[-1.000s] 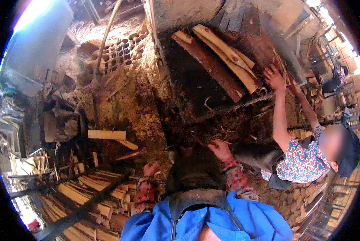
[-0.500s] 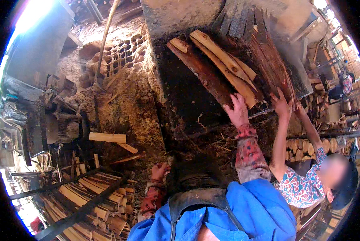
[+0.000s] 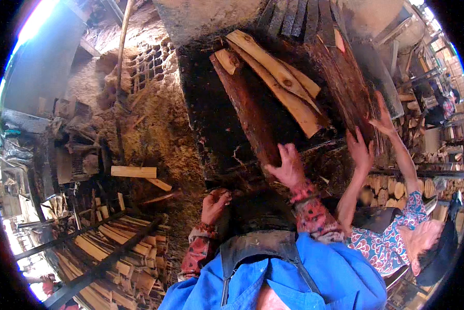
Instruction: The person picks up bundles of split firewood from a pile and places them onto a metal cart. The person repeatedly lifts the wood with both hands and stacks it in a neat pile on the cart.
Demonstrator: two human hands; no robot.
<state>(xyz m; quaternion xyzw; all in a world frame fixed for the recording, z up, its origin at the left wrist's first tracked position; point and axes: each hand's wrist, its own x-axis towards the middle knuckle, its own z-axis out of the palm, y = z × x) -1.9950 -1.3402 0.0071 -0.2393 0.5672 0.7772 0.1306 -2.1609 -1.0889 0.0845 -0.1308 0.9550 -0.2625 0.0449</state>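
Observation:
My right hand (image 3: 287,168) grips the near end of a bark-covered wood slab (image 3: 247,111) with a pale cut tip. The slab lies across a dark metal table (image 3: 201,98). Beside it rests a pale split board (image 3: 273,70) with a knot. My left hand (image 3: 216,205) is held low at the table's near left corner with its fingers curled; whether anything is in them is hidden.
On the right, a co-worker's hands (image 3: 363,150) are at a stack of rough bark slabs (image 3: 343,77). Dark strips (image 3: 299,20) lie at the far end. Split wood fills a rack (image 3: 95,258) at lower left. Sawdust (image 3: 162,134) and a leaning pole (image 3: 120,57) are beyond.
My right hand has drawn the bark slab's near end toward me and left. My left hand has risen slightly. The co-worker's hands have spread apart, one moving farther up along the bark slabs.

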